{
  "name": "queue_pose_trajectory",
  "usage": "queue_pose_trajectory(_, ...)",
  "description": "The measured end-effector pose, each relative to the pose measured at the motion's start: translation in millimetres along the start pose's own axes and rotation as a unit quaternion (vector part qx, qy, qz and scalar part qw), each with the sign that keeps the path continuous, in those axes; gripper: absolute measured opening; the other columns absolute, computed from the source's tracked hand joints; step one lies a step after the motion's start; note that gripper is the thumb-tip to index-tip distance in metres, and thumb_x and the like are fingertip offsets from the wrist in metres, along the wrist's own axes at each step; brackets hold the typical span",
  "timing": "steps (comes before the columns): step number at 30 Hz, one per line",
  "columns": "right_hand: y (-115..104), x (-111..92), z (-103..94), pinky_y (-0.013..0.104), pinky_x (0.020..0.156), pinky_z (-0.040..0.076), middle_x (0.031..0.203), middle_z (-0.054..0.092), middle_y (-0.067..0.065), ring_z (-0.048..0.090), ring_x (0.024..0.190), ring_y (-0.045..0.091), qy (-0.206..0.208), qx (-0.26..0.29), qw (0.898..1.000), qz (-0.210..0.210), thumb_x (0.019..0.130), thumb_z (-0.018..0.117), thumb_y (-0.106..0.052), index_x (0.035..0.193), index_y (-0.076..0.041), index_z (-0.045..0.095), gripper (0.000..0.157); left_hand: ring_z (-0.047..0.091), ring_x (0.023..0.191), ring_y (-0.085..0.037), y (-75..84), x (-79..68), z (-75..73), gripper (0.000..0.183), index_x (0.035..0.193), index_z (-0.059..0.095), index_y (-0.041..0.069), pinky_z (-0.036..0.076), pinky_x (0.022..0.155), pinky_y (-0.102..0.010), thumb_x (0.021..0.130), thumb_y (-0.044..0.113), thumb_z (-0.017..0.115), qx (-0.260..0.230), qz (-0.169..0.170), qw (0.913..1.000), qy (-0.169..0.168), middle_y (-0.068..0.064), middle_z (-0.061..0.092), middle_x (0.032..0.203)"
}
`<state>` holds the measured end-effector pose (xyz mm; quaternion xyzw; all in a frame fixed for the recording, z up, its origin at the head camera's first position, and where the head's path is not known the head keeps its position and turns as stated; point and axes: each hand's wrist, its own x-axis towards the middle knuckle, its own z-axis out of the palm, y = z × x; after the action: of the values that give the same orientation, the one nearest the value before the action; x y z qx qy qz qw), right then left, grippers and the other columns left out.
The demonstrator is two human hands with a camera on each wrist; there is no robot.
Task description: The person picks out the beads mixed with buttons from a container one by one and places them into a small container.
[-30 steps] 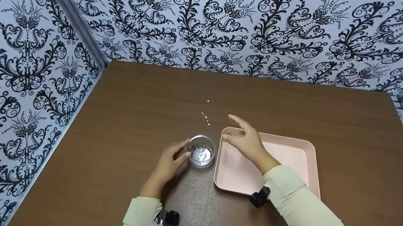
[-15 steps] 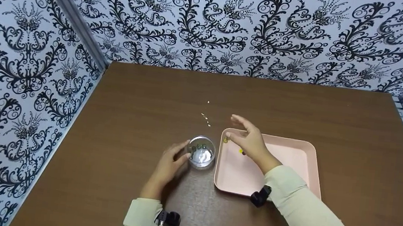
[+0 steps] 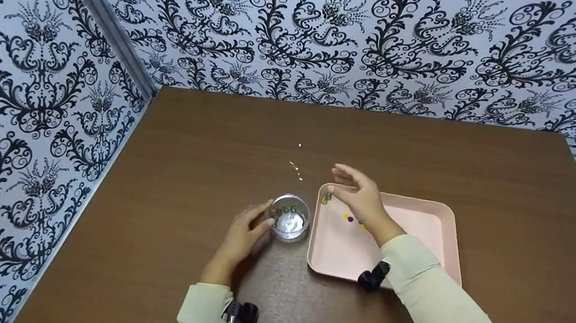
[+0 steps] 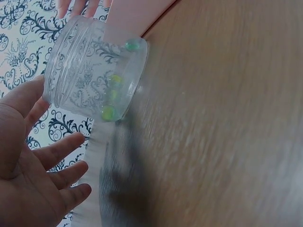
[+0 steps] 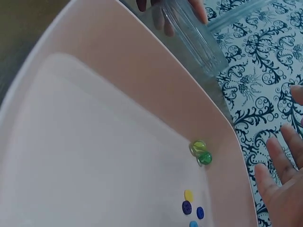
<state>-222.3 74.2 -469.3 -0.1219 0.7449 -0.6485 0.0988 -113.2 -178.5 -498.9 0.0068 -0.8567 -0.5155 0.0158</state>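
Observation:
My left hand [image 3: 244, 234] holds a clear round plastic jar [image 3: 288, 231] by its left side, thumb and index finger at the rim. The other fingers are spread apart in the left wrist view. Several green and yellow glass marbles [image 4: 108, 112] sit inside the jar. Over the upper left corner of the pink tray [image 3: 336, 260] is my right hand [image 3: 361, 201], its fingers loosely extended with nothing between them. Below its thumb, two marbles [image 5: 201, 153], one yellow-green and one green, lie in the tray corner. Several small buttons [image 5: 187, 207] in yellow, purple and blue lie near them.
Small white specks [image 3: 296, 169] lie in a line on the brown wooden table [image 3: 204, 142] beyond the jar. Patterned black-and-white panels [image 3: 306, 40] stand behind and beside the table. The tray stands just right of the jar.
Marbles and buttons now show in the tray where none were visible a second ago; a second marble appeared in the last half second. My right hand shifted slightly right. The left stayed at the jar.

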Motion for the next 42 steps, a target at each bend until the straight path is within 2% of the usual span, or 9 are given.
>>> queue_pose_trajectory(6,3.7,2.8,-3.6,0.024,0.093,0.05,0.131,0.055,0.026,0.056,0.12,0.035,0.007,0.018,1.0,0.018,0.087,0.069,-0.006,0.134,0.003,0.052,0.051,0.036,0.134,-0.043,-0.5,0.2,-0.1,0.043,0.134,0.057,0.006,0.024,0.113,-0.057,0.094,0.021,0.063,0.002,0.003,1.0,0.0,-0.021,0.052,0.138)
queue_pose_trajectory(9,5.5,2.6,-4.2,0.019,0.091,0.049,0.129,0.056,0.027,0.057,0.118,0.033,0.007,0.021,1.0,0.02,0.087,0.069,-0.005,0.133,0.006,0.051,0.05,0.036,0.135,-0.043,-0.4,0.6,-0.1,0.043,0.134,0.057,0.007,0.023,0.113,-0.057,0.094,0.021,0.063,0.003,0.003,1.0,0.001,-0.02,0.052,0.138)
queue_pose_trajectory(19,9.1,4.0,-1.6,0.017,0.09,0.048,0.125,0.061,0.024,0.059,0.113,0.031,0.014,0.017,0.999,0.026,0.087,0.069,-0.006,0.129,0.008,0.054,0.047,0.041,0.13,-0.045,-2.5,1.4,1.9,0.042,0.131,0.059,0.001,0.027,0.111,-0.057,0.092,0.017,0.064,0.011,0.029,0.9994,0.013,-0.023,0.055,0.133)
queue_pose_trajectory(24,11.1,5.3,-2.2,0.016,0.09,0.048,0.122,0.063,0.021,0.062,0.11,0.024,0.017,0.008,0.999,0.034,0.088,0.069,-0.007,0.127,0.008,0.056,0.044,0.041,0.13,-0.044,-2.9,1.4,1.8,0.042,0.131,0.058,0.002,0.026,0.111,-0.058,0.092,0.018,0.064,0.007,0.025,0.9996,0.013,-0.023,0.055,0.133)
queue_pose_trajectory(28,11.6,5.2,-2.7,0.016,0.087,0.049,0.122,0.063,0.021,0.062,0.109,0.02,0.018,0.024,0.999,0.043,0.087,0.069,-0.004,0.126,0.009,0.056,0.043,0.041,0.13,-0.042,-2.1,0.7,1.2,0.044,0.133,0.057,0.005,0.026,0.111,-0.057,0.093,0.02,0.064,0.003,0.016,0.9998,0.008,-0.021,0.055,0.134)
queue_pose_trajectory(31,12.2,5.2,-2.7,0.017,0.086,0.05,0.122,0.063,0.022,0.061,0.11,0.021,0.016,0.036,0.998,0.047,0.086,0.069,-0.003,0.126,0.009,0.056,0.043,0.036,0.134,-0.043,-1.5,0.2,0.9,0.045,0.135,0.057,0.007,0.023,0.112,-0.058,0.093,0.023,0.063,0.0,0.001,1.0,0.004,-0.02,0.054,0.135)
queue_pose_trajectory(36,15.8,6.0,-1.9,0.016,0.085,0.05,0.123,0.063,0.021,0.061,0.111,0.023,0.012,0.02,0.999,0.049,0.086,0.069,-0.004,0.125,0.009,0.057,0.043,0.031,0.137,-0.046,-1.0,0.0,0.8,0.044,0.135,0.057,0.007,0.019,0.113,-0.06,0.094,0.022,0.063,-0.003,-0.006,1.0,0.004,-0.022,0.051,0.138)
queue_pose_trajectory(42,20.4,8.5,-0.2,0.015,0.08,0.051,0.121,0.064,0.021,0.062,0.107,0.02,0.008,0.01,0.998,0.056,0.086,0.069,-0.002,0.124,0.011,0.057,0.042,0.037,0.133,-0.044,-0.5,-0.2,0.4,0.043,0.133,0.058,0.004,0.023,0.112,-0.058,0.093,0.02,0.064,-0.005,0.003,0.9999,0.009,-0.023,0.053,0.135)
